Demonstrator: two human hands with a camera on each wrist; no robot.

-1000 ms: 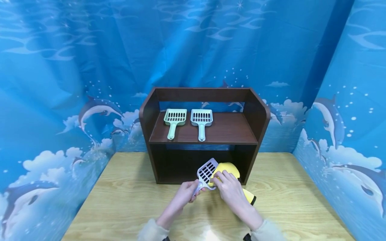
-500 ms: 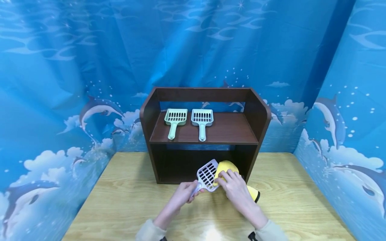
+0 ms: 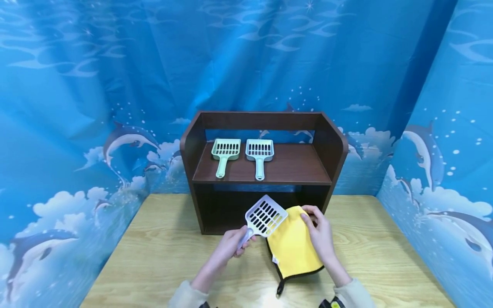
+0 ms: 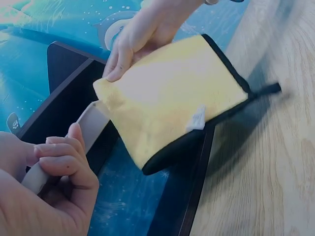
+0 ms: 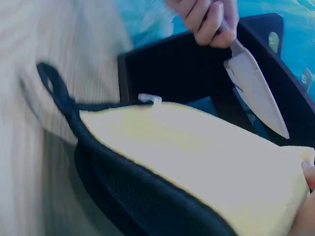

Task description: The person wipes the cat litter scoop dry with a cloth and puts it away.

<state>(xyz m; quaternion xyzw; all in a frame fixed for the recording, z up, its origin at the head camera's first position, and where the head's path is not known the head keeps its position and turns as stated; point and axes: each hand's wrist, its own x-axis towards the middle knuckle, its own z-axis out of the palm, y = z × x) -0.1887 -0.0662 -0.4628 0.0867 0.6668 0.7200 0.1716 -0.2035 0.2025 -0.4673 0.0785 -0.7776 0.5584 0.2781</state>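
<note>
My left hand [image 3: 231, 244] grips a lavender litter scoop [image 3: 252, 230] by its handle, with the slotted head tilted up toward the shelf. In the right wrist view the scoop [image 5: 258, 93] appears edge-on below the left hand [image 5: 209, 22]. My right hand [image 3: 320, 235] pinches the upper corner of a yellow cloth [image 3: 294, 248] with black edging, a white tag and a black hanging loop. The cloth hangs spread out just right of the scoop head, its top edge partly behind the scoop. The left wrist view shows the cloth [image 4: 162, 93] close to the scoop's head, covering part of it.
A dark brown two-tier shelf [image 3: 265, 177] stands on the wooden table [image 3: 154, 256] behind the hands. On its upper tier lie a green litter scoop [image 3: 221, 164] and a pale blue litter scoop [image 3: 259, 167]. A blue dolphin-print curtain [image 3: 154, 64] hangs behind and at the sides.
The cloth was bunched against the scoop head under my right fingers; now it hangs unfolded. My right hand has moved right and slightly up, off the scoop. The left has shifted slightly left.
</note>
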